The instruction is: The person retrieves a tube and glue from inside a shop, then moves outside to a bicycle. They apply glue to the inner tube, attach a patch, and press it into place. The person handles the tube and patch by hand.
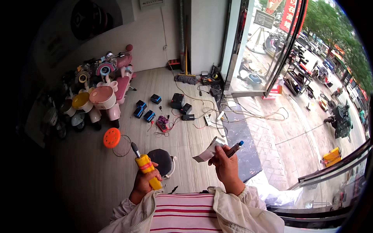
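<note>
Left hand (143,181), fingers wrapped around a yellow tool (144,162) slanting upward; right hand (227,167), fingers pinching a pen (234,149) and, apparently, a paper slip (207,152), above the floor (190,145). Tool and slip are best kept apart.

A pale, wood-grained floor (190,149) before me meets a plain off-white wall (149,42); at right, a tall, metal-framed glass door (258,54) stands open by a dark grey threshold strip (241,145), daylight entering.
</note>
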### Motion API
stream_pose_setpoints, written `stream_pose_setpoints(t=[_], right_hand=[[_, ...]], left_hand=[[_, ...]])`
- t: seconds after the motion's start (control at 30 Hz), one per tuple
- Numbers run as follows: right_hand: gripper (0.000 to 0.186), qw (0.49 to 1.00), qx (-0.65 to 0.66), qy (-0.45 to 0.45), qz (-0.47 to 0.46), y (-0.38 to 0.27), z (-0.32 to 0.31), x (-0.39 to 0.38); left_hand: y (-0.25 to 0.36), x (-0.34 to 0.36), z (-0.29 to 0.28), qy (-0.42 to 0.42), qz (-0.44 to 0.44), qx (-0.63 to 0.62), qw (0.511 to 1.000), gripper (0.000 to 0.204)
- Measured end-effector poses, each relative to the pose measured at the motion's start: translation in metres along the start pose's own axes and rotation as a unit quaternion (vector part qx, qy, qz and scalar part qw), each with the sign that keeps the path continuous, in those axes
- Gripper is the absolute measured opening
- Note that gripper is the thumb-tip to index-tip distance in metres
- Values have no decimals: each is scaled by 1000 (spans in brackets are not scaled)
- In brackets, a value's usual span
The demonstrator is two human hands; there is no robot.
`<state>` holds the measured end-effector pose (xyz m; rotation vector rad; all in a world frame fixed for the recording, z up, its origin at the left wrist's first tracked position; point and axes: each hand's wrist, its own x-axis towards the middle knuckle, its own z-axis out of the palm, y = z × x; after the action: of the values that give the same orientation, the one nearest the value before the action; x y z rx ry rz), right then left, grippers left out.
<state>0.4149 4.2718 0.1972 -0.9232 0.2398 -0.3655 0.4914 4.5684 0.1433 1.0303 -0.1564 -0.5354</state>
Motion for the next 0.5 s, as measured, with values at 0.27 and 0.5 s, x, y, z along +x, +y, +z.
stream_pose_setpoints(t=[0.27, 0.5], right_hand=[[24, 982, 20, 156, -108, -82, -126, 16], [20, 961, 35, 240, -131, -112, -195, 53]], left_hand=[[-53, 124, 121, -75, -93, 16, 993, 33], [-85, 234, 178, -118, -161, 30, 979, 35]])
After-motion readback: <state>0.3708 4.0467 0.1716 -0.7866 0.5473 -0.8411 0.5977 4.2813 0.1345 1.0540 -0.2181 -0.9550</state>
